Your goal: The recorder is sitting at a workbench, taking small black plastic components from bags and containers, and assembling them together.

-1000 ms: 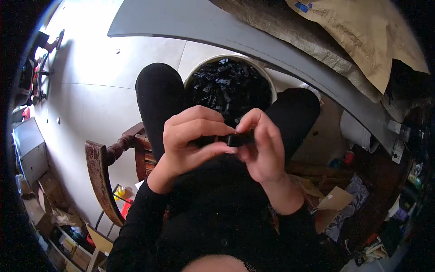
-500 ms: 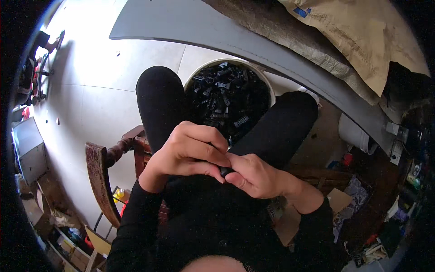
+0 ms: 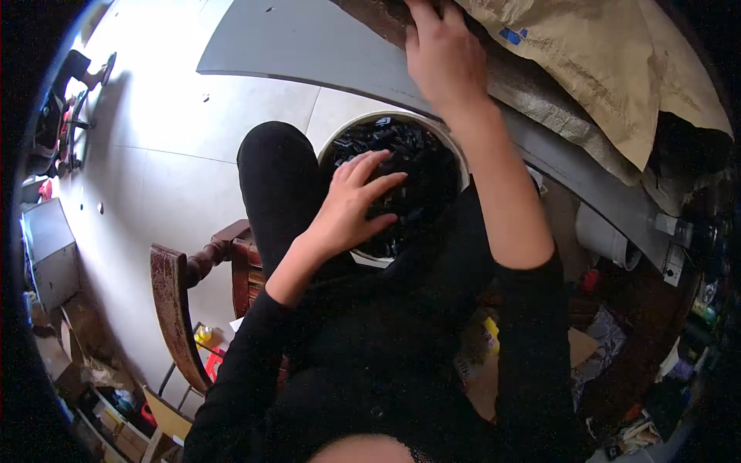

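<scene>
Head view: from where I'm standing, the left hand (image 3: 349, 210) is hovering, fingers spread, over the tub (image 3: 356, 125) of black parts (image 3: 424, 171) sitting at 12 o'clock. The right hand (image 3: 446, 58) is hanging out at 1 o'clock by the sack (image 3: 534, 99); its fingertips are getting cut off, so can't tell what it's pinching, if anything.

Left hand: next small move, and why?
I'd probably lower the left hand to take a black piece: it's spread and looks empty above the bucket of black pieces, while the right hand is up at the sack.
</scene>
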Motion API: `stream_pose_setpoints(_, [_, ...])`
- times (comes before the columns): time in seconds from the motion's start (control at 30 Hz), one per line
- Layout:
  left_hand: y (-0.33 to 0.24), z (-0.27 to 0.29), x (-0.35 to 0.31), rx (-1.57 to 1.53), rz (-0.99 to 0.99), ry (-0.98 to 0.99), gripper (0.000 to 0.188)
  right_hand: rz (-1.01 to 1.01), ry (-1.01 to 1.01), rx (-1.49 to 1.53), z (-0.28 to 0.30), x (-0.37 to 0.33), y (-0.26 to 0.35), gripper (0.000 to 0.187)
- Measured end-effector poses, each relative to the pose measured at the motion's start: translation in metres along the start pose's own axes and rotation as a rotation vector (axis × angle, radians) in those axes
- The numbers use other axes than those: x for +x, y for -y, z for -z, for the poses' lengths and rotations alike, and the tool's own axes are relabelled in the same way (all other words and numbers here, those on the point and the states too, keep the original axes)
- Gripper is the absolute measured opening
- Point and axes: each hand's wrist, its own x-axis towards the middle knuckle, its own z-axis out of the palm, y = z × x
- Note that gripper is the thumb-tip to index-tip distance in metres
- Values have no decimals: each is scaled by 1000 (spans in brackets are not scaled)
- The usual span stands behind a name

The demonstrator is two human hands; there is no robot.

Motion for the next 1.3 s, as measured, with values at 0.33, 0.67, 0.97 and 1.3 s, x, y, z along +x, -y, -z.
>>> stream_pose_setpoints(0.33, [12, 35, -16, -428, 207, -268, 25, -152, 63, -105, 30, -8, 5, 27])
stream_pose_setpoints(0.67, [-38, 49, -9, -1062, 212, -251, 28, -639, 250, 1319, 80, -129, 78, 16])
stream_pose_setpoints(0.97, [-50, 48, -13, -946, 63, -210, 20, -885, 472, 1569, 92, -127, 87, 25])
stream_pose_setpoints(1.3, [-61, 37, -16, -363, -121, -333, 21, -1017, 219, 1681, 81, -147, 89, 9])
